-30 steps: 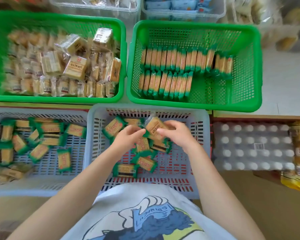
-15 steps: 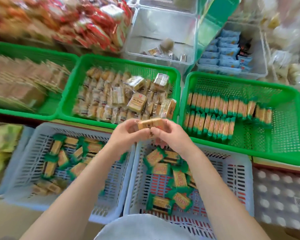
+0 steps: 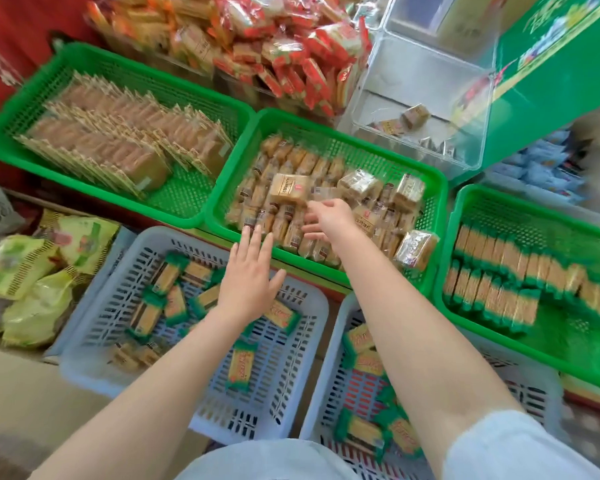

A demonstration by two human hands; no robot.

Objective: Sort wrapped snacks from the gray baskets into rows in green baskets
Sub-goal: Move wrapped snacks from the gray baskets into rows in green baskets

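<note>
My right hand (image 3: 329,216) reaches over the middle green basket (image 3: 231,168), fingers loosely spread and touching the clear-wrapped cake snacks (image 3: 361,183) piled there. One clear-wrapped cake (image 3: 288,188) lies on top just beyond its fingertips. My left hand (image 3: 253,271) hovers flat, fingers straight, holding nothing, over the far rim of the left gray basket (image 3: 174,233). Loose green-wrapped snacks (image 3: 243,367) lie in that basket and in the right gray basket (image 3: 326,358). The right green basket (image 3: 534,351) holds two rows of green-wrapped snacks (image 3: 499,289) standing on edge.
A left green basket (image 3: 7,133) holds rows of tan wrapped snacks. Behind the baskets sit a pile of red packets (image 3: 274,46), a clear bin (image 3: 423,98) and a green carton (image 3: 551,64). Yellow-green bags (image 3: 32,271) lie at the left, blue packets (image 3: 541,171) at the right.
Both hands held a clear-wrapped cake together above the gray baskets; now both are empty, the right hand has reached into the middle green basket, and the view has swung left.
</note>
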